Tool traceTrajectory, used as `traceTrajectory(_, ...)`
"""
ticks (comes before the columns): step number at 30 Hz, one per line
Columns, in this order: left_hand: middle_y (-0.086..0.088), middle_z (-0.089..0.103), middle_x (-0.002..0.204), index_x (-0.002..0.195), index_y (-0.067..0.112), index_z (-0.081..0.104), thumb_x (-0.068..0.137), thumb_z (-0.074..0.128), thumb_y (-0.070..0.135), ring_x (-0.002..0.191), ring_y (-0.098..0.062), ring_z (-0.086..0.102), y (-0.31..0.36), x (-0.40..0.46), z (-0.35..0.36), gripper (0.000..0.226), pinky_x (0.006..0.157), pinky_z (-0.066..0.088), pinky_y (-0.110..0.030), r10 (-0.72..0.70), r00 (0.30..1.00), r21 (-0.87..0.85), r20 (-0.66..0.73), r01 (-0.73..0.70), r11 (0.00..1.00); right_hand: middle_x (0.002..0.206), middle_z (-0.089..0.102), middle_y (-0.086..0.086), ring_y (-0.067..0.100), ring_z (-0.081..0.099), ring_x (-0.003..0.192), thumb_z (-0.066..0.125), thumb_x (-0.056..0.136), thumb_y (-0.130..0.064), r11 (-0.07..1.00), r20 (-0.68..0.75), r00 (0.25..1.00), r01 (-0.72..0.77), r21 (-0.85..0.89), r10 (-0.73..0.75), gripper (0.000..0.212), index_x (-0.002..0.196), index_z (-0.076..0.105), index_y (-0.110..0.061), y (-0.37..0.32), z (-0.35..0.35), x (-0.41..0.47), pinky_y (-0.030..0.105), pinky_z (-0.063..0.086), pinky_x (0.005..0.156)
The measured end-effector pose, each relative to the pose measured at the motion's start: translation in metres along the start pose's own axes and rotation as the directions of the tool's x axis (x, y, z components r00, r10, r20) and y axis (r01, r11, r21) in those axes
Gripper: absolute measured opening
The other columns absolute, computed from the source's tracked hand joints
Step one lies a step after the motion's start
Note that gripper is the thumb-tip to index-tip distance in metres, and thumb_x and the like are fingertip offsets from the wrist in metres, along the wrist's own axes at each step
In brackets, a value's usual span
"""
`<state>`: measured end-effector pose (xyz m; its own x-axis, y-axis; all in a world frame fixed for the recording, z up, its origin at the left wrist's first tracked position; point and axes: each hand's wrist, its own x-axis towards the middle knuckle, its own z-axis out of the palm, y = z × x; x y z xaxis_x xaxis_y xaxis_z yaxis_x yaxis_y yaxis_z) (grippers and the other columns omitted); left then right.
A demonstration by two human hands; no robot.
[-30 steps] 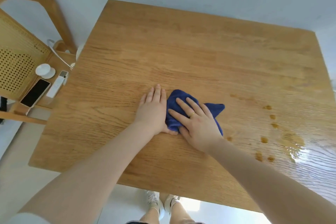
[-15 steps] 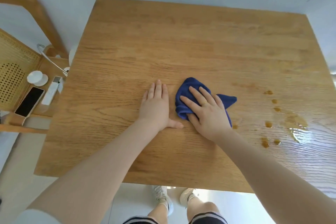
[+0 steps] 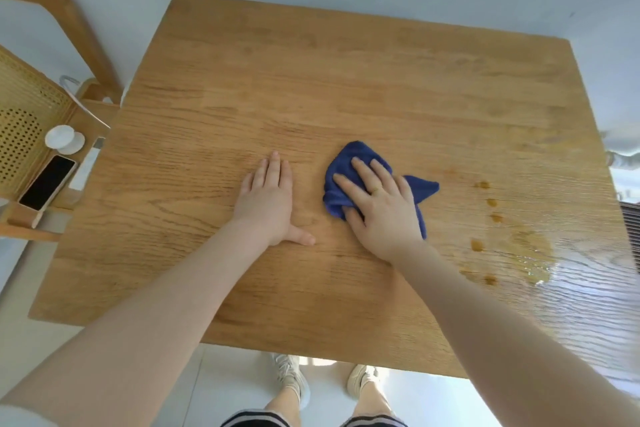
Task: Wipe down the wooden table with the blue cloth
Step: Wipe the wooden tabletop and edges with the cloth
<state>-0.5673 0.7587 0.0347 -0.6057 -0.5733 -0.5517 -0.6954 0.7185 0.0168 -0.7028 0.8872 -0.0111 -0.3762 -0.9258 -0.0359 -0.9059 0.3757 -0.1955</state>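
Observation:
A crumpled blue cloth (image 3: 341, 163) lies near the middle of the wooden table (image 3: 346, 73). My right hand (image 3: 379, 206) presses down on the cloth with fingers spread and nearly straight, the thumb at the cloth's near edge. My left hand (image 3: 268, 199) rests flat on the bare wood a little to the left of the cloth, apart from it, thumb pointing right. Brown drops and a wet brownish puddle (image 3: 526, 253) sit on the table to the right of the cloth.
A wooden chair with a woven cane back (image 3: 24, 107) stands at the table's left side. On its seat lie a phone (image 3: 46, 182), a white round object (image 3: 64, 139) and a white remote, partly hidden. My feet (image 3: 291, 378) stand below the near edge.
My right hand has slid the blue cloth to the right, toward the brown spill, opening a gap to my left hand. The left hand stays flat in place.

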Motion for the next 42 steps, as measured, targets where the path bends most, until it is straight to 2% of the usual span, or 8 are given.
traceTrajectory(4,-0.010,-0.031,0.151,0.145,0.010,-0.021,0.065,0.069,0.065,0.143,-0.025,-0.018,0.011,-0.004,-0.006,0.132,0.117,-0.004,-0.040,-0.016,1.000,0.024,-0.007,0.016,1.000,0.145,0.042,0.003,0.032,0.035,0.135,0.032,0.087,-0.045,0.992,0.052,0.993,0.104,0.074,-0.108,0.049,0.132,0.049,-0.036,0.024,-0.006,0.001,0.050,0.030,0.102)
traceTrajectory(11,-0.006,-0.029,0.152,0.147,0.014,-0.014,0.080,0.064,0.049,0.143,-0.020,-0.017,0.046,-0.010,-0.008,0.109,0.118,-0.002,-0.039,0.112,0.991,-0.082,-0.069,-0.118,0.990,0.157,0.016,-0.001,0.024,0.009,0.144,0.031,0.097,-0.045,0.995,0.083,0.992,-0.098,-0.006,0.098,0.045,0.142,0.028,-0.041,0.072,-0.020,0.062,0.044,0.010,0.113)
traceTrajectory(19,-0.006,-0.024,0.154,0.148,0.012,-0.010,0.073,0.062,0.064,0.143,-0.019,-0.016,0.089,0.000,-0.007,0.116,0.116,-0.006,-0.035,0.158,0.987,-0.088,-0.034,-0.161,0.983,0.146,0.041,0.003,0.032,0.037,0.134,0.034,0.088,-0.044,0.956,0.092,0.952,0.289,0.047,-0.292,0.047,0.133,0.048,-0.036,0.096,-0.020,-0.010,0.049,0.032,0.101)
traceTrajectory(26,-0.010,-0.025,0.153,0.148,0.012,-0.011,0.067,0.059,0.073,0.143,-0.021,-0.016,0.108,0.001,-0.004,0.123,0.118,-0.003,-0.038,0.077,0.997,-0.080,0.008,-0.076,0.994,0.157,0.015,-0.002,0.023,0.008,0.144,0.035,0.097,-0.041,0.997,0.091,0.993,-0.074,0.028,0.072,0.045,0.141,0.028,-0.043,0.133,-0.036,0.049,0.042,0.007,0.114)
traceTrajectory(30,-0.011,-0.036,0.148,0.143,0.010,-0.025,0.053,0.069,0.073,0.140,-0.023,-0.026,0.109,0.000,-0.005,0.145,0.118,-0.006,-0.040,0.068,0.989,-0.002,0.129,-0.068,0.998,0.148,0.037,0.005,0.032,0.032,0.136,0.038,0.090,-0.041,0.991,0.013,0.991,0.131,0.016,-0.131,0.046,0.134,0.046,-0.035,0.115,-0.026,-0.010,0.050,0.027,0.105)
traceTrajectory(34,-0.011,-0.039,0.146,0.142,0.011,-0.028,0.050,0.069,0.076,0.139,-0.023,-0.028,0.108,0.000,-0.008,0.148,0.118,-0.007,-0.040,0.049,0.985,0.024,0.164,-0.054,0.998,0.145,0.042,0.003,0.031,0.038,0.134,0.035,0.086,-0.045,0.935,0.125,0.926,0.352,0.045,-0.355,0.049,0.133,0.047,-0.036,0.132,-0.028,-0.029,0.049,0.033,0.101)
traceTrajectory(39,-0.009,-0.024,0.154,0.148,0.013,-0.014,0.056,0.054,0.084,0.143,-0.021,-0.015,0.120,-0.004,-0.006,0.134,0.118,-0.001,-0.038,-0.017,0.998,-0.024,0.059,0.019,1.000,0.154,0.025,-0.001,0.025,0.016,0.143,0.040,0.094,-0.045,0.999,0.058,0.998,0.032,0.032,-0.033,0.046,0.139,0.036,-0.040,0.156,-0.034,0.022,0.044,0.013,0.111)
traceTrajectory(42,-0.004,-0.008,0.158,0.150,0.021,-0.003,0.058,0.052,0.084,0.145,-0.020,-0.002,0.129,-0.005,-0.006,0.124,0.115,0.012,-0.039,-0.098,0.993,-0.124,-0.062,0.089,0.988,0.152,0.029,0.002,0.029,0.022,0.141,0.035,0.091,-0.047,0.998,0.011,0.999,0.032,0.047,-0.033,0.048,0.137,0.041,-0.037,0.140,-0.028,-0.003,0.047,0.016,0.110)
